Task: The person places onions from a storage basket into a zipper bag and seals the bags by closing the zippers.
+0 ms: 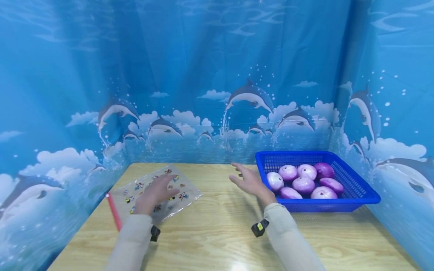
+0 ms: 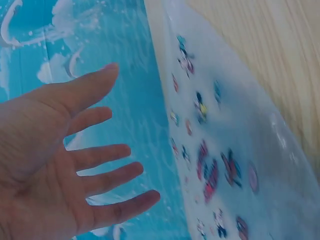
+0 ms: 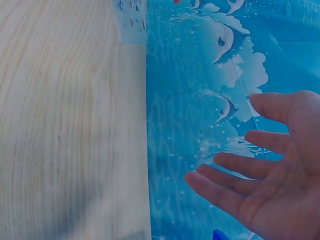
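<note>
My left hand (image 1: pixel 156 194) hovers over a clear plastic bag (image 1: pixel 186 184) printed with small cartoon figures, its fingers spread and nothing in them. In the left wrist view the same bag (image 2: pixel 235 150) lies flat on the wood beyond the fingertips. My right hand (image 1: pixel 251 183) is held above the table just left of a blue plastic basket (image 1: pixel 325 206), fingers apart and holding nothing. Several purple onions (image 1: pixel 303 185) sit inside that basket. Only a small blue corner of the basket (image 3: pixel 219 235) enters the right wrist view, below the hand.
A thin red stick-like item (image 1: pixel 113 211) lies along the left side of the bag, partly behind the left sleeve. The wooden table (image 1: pixel 217 226) meets dolphin-printed curtains (image 1: pixel 210 94) at its back and sides.
</note>
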The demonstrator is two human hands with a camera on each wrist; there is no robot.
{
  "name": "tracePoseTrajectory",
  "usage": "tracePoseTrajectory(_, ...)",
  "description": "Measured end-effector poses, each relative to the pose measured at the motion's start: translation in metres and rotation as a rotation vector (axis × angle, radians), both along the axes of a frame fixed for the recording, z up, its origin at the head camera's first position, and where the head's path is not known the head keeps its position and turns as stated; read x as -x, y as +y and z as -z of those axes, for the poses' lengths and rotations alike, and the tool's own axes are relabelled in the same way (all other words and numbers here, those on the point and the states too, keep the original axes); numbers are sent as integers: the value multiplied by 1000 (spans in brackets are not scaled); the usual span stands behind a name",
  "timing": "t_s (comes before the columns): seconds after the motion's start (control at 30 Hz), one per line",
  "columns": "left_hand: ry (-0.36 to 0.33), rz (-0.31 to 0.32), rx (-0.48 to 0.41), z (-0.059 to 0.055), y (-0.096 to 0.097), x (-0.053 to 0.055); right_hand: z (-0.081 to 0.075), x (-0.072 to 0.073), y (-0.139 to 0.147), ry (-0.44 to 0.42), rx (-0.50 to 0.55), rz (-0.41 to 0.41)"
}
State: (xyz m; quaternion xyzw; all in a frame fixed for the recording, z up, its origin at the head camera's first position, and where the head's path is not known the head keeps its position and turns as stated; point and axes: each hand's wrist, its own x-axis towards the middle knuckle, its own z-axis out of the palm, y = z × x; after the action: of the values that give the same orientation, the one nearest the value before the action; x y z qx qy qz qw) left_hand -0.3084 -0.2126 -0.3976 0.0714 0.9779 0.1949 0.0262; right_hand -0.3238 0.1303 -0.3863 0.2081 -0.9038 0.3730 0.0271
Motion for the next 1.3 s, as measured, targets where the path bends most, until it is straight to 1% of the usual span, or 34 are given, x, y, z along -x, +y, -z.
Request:
tracePoseTrajectory(0.2,-31,-41,-10,4,-28,5,4,0,0,-4,22,-2)
tracePoseTrajectory(0.33,-47,-44,-17,5,-45,9,5,0,0,-10,38,2)
tracePoseTrajectory(0.43,-76,-65,-23,8,-55,11,6,0,0,-17,48,0)
tracePoseTrajectory(0.67,-178,-152,-34,15,-65,10,6,-1,-2,-42,77,-7)
tracePoseTrajectory(0.73,-198,-158,-38,17,-65,10,6,-1,-2,-43,81,-14)
tracePoseTrajectory(0.8,-202,-150,-45,18,-65,8,7,-1,-2,-46,80,-18)
tracePoseTrajectory(1.0,-159,-137,-37,21,-65,6,9,1,0,-25,75,-31)
tracePoseTrajectory(1.1,-138,-147,-33,23,-64,5,10,1,0,-9,71,-40)
tracePoseTrajectory(1.3,-28,-137,10,31,-62,3,11,1,1,-21,73,-43)
